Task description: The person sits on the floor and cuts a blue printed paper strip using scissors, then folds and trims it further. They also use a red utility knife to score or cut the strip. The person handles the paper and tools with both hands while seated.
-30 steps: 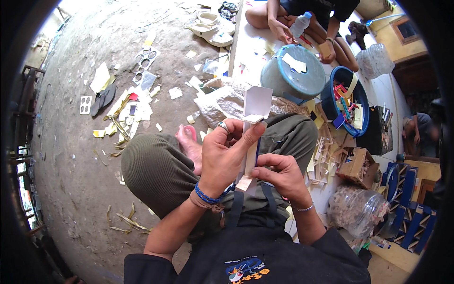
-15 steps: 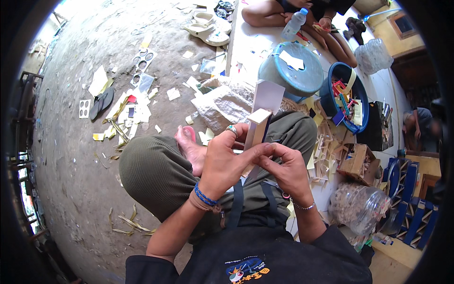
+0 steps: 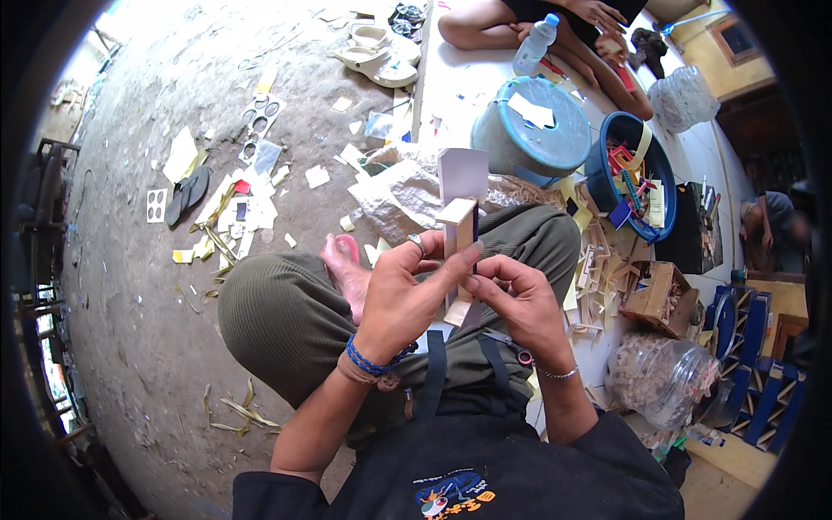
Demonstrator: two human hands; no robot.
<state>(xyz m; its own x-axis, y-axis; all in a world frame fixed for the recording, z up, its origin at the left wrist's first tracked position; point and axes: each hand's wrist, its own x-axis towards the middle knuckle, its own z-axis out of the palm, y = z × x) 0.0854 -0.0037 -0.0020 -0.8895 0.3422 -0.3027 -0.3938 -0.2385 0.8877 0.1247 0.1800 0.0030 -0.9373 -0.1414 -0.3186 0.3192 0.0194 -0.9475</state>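
Observation:
Above my crossed legs I hold a small pale wooden frame upright, with a dark blue face along its right side. A long whitish card strip lies along the frame and sticks out past its far end. My left hand is closed round the frame's left side, thumb pressed across its front. The thumb and fingers of my right hand pinch the frame's right edge near its lower end; the fingertips are partly hidden. Close to my right wrist, scissors with a pinkish handle lie on my lap.
Right of my knee lie several pale wooden frames and a cardboard box. Beyond stand an upturned blue tub and a blue basin of coloured pieces. Another person's legs are at the far side. Paper scraps and a sandal lie left.
The frame and its card strip have swung left and stand more upright. My right fingers have shifted slightly down along the frame's edge. The other person's hands have moved.

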